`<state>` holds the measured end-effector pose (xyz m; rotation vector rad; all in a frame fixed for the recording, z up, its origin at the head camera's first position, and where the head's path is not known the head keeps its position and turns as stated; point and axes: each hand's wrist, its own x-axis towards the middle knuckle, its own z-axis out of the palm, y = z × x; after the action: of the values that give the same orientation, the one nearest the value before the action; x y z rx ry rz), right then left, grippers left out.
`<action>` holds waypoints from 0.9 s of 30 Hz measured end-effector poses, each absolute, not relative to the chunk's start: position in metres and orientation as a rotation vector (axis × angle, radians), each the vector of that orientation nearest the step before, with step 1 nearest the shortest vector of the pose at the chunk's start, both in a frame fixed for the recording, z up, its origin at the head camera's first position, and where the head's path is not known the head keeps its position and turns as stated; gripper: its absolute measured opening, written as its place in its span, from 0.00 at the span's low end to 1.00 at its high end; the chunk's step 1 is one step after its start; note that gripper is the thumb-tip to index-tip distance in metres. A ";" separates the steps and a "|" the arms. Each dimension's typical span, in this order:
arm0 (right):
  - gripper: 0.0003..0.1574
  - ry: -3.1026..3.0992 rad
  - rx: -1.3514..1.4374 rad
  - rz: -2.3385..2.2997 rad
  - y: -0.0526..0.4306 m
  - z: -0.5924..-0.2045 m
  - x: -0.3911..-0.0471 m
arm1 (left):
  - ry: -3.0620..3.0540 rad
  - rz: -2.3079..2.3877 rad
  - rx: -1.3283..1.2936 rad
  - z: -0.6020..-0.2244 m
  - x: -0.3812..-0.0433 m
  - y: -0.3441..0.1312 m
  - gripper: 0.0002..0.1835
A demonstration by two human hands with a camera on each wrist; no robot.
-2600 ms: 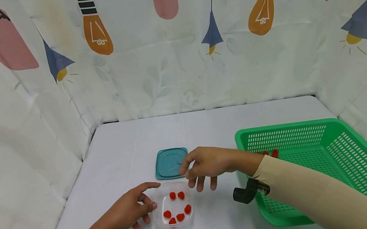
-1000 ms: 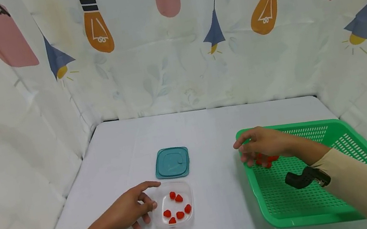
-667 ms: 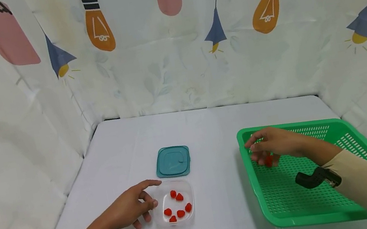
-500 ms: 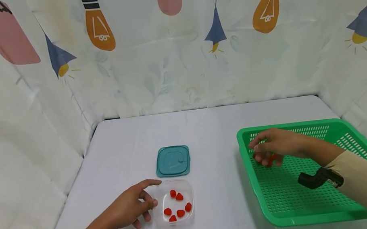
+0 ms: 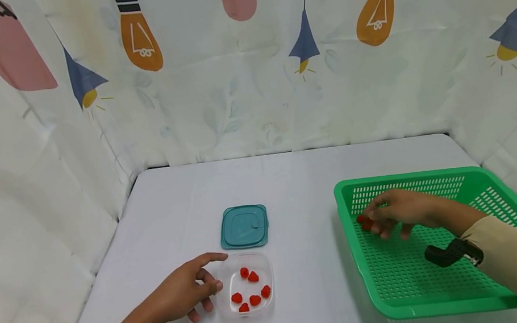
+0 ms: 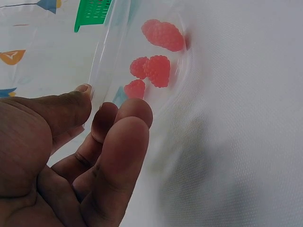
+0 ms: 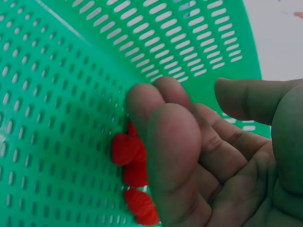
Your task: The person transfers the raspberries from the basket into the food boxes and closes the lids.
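Several red raspberries [image 5: 254,300] lie in a clear plastic container [image 5: 230,311] on the white table. My left hand [image 5: 185,293] is at the container's left side, its fingers loosely bent; in the left wrist view a fingertip touches the rim. My right hand [image 5: 404,211] is inside the green basket [image 5: 419,309], near its left wall. Beside its fingertips lie more raspberries [image 7: 125,149], partly hidden behind the fingers in the right wrist view. That hand's fingers are loosely bent, the thumb apart, and no raspberry shows between them.
A teal square lid [image 5: 244,226] lies flat just behind the container. The basket's raised, slotted walls surround the right hand. A patterned curtain [image 5: 202,79] hangs behind the table and along both sides.
My right hand has gone from above the container to the basket on the right, then sunk among the raspberries and shifted slightly right. The left hand has stayed by the container.
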<state>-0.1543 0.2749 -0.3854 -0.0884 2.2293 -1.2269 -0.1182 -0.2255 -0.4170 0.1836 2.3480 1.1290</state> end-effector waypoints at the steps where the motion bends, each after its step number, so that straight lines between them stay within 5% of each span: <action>1: 0.25 2.232 -0.080 -1.216 0.276 -0.387 -0.154 | 2.349 1.129 0.182 -0.417 -0.118 -0.225 0.29; 27: 0.23 2.207 -0.057 -1.143 0.292 -0.404 -0.148 | 2.348 1.117 0.157 -0.418 -0.119 -0.225 0.30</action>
<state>-0.1481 0.2920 -0.4035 -0.0572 2.2067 -1.1430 -0.1189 -0.2251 -0.4182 0.1569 2.3483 1.1174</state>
